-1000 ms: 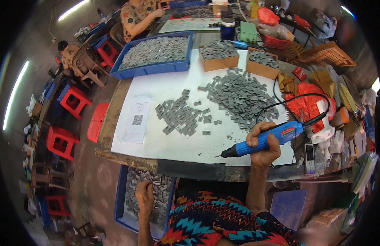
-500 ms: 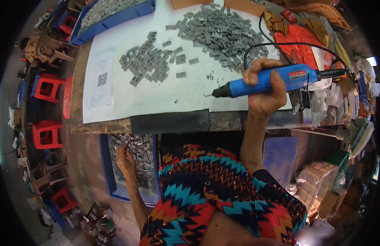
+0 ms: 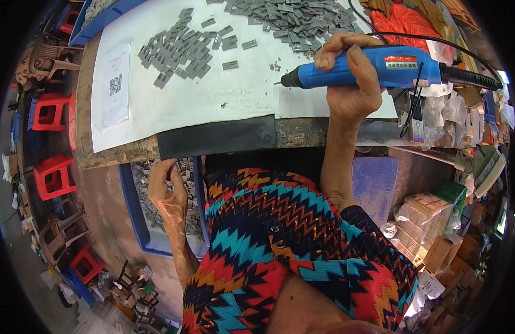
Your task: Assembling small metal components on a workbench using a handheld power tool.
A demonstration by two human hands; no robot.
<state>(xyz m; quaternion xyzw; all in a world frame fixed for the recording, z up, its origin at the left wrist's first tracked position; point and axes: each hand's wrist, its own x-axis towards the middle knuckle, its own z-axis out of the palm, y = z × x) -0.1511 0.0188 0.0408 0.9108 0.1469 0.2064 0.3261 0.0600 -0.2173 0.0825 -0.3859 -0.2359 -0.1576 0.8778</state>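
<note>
Our right hand (image 3: 352, 99) grips a smooth blue tool (image 3: 391, 78), round like a fat tube, between one and two o'clock. Its thin tip points to nine o'clock, over the flat white paper (image 3: 241, 100). Our left hand (image 3: 169, 192), near nine o'clock, curls its thumb and fingers over a blue bin (image 3: 131, 203) of grey bits; we cannot tell if it holds one. Flat, oblong grey pieces (image 3: 182, 53) lie at eleven o'clock, and we see a bumpy grey heap (image 3: 302, 21) near twelve.

Blue power tool (image 3: 386, 75), tip leftward, grey pieces (image 3: 182, 53) on white paper (image 3: 241, 92)
</note>
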